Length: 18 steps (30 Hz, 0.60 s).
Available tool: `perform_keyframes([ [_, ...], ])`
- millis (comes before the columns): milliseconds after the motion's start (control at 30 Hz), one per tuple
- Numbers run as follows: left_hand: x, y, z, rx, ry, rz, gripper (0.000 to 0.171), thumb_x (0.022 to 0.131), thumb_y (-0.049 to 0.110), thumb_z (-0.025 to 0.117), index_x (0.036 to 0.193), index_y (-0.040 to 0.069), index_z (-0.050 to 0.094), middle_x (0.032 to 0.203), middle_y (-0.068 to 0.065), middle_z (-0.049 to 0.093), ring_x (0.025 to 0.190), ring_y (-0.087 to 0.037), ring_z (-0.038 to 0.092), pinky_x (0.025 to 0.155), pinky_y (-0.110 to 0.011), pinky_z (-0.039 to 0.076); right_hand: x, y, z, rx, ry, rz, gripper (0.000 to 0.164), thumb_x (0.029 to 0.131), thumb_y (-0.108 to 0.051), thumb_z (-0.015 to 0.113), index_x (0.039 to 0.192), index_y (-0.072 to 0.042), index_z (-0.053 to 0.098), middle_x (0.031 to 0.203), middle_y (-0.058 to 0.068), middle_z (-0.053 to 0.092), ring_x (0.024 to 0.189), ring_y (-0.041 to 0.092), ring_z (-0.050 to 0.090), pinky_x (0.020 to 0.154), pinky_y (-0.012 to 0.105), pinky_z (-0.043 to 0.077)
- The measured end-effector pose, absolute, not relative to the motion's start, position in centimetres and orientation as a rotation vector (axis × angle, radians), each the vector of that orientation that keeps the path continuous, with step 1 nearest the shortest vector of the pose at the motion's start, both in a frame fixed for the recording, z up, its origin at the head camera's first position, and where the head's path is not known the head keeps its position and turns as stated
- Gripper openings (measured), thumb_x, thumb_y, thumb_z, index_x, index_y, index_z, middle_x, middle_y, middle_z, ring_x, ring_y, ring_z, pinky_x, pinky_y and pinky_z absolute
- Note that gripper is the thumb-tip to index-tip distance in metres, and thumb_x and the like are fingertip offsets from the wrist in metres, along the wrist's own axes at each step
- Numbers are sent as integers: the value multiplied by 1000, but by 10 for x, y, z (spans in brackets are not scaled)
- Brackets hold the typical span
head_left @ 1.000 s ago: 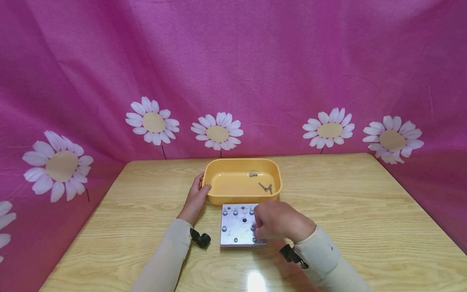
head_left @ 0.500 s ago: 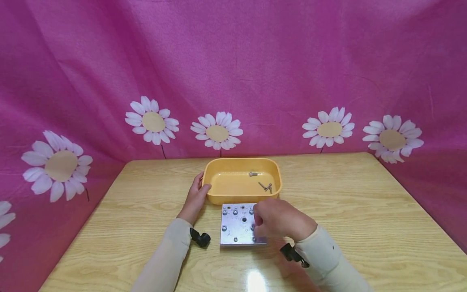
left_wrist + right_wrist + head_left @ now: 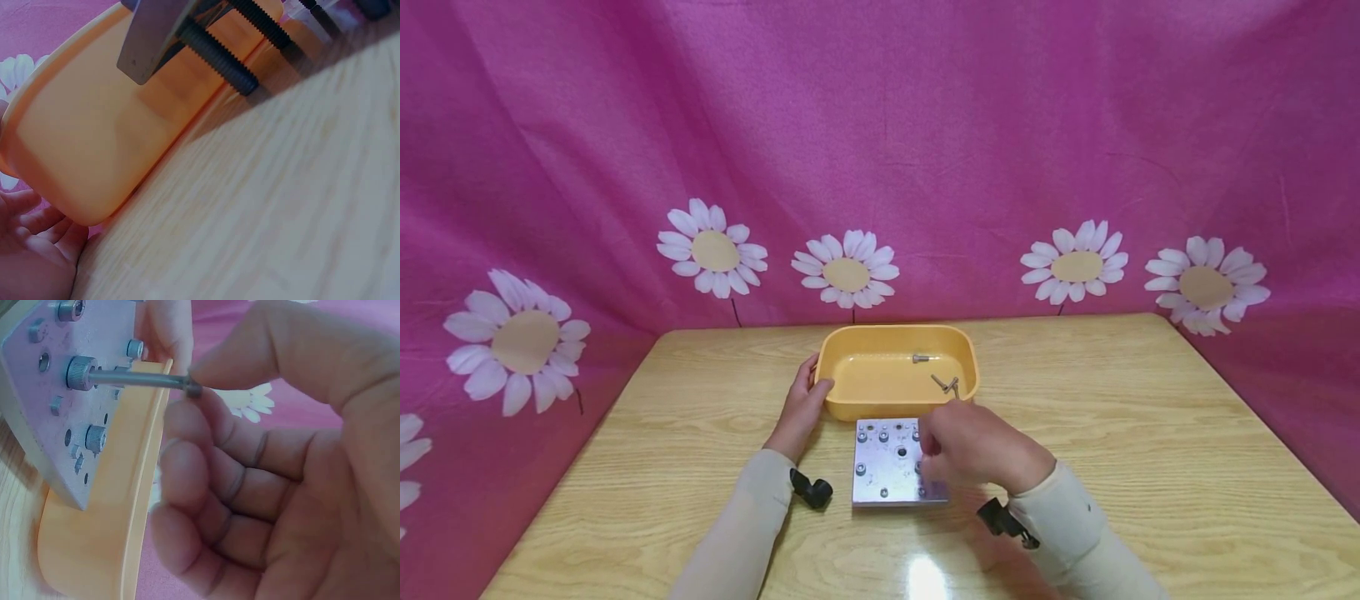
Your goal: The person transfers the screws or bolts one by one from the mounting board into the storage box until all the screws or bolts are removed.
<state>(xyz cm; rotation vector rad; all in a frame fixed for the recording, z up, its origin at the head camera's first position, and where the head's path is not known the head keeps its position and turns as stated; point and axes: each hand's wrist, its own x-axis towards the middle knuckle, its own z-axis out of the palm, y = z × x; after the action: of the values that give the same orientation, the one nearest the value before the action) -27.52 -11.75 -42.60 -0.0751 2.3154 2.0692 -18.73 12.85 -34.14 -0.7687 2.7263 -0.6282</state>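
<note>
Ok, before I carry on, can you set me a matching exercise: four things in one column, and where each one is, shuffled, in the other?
Things
1. metal plate
2. slim metal rod
3. loose bolts
4. left grip

Places
A. inside the yellow tray, toward its right end
B. pinched by the right grip, one end at a bolt head
C. holding the tray's left end
D. on the near side of the tray, outside it

Pairs: 1-D, 2-B, 3-A, 4-C

Wood-grain table [image 3: 1150, 433], far corners rounded, glare [image 3: 927, 577] on near side; magenta cloth [image 3: 940, 125] behind, white-petalled flowers [image 3: 1077, 267] on it.
</note>
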Motion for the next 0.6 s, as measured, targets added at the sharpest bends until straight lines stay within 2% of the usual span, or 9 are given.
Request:
perform_keyframes([
  [467,-272,-117,-422,-55,2326,2061,62,95,16,47,152,10,24,157,-10,27,142,-24,28,114,-36,27,-192,131,-343,-874,2810,-751,14,76,-11,73,81,-16,61,68,-7,56,63,8,51,53,23,46],
  [600,-271,-117,-422,-16,2315,2102,61,95,14,47,151,7,25,156,-12,27,142,-25,27,115,-36,26,-193,132,-344,-875,2825,-815,14,76,-9,71,79,-17,59,65,-6,54,61,7,49,51,22,44],
])
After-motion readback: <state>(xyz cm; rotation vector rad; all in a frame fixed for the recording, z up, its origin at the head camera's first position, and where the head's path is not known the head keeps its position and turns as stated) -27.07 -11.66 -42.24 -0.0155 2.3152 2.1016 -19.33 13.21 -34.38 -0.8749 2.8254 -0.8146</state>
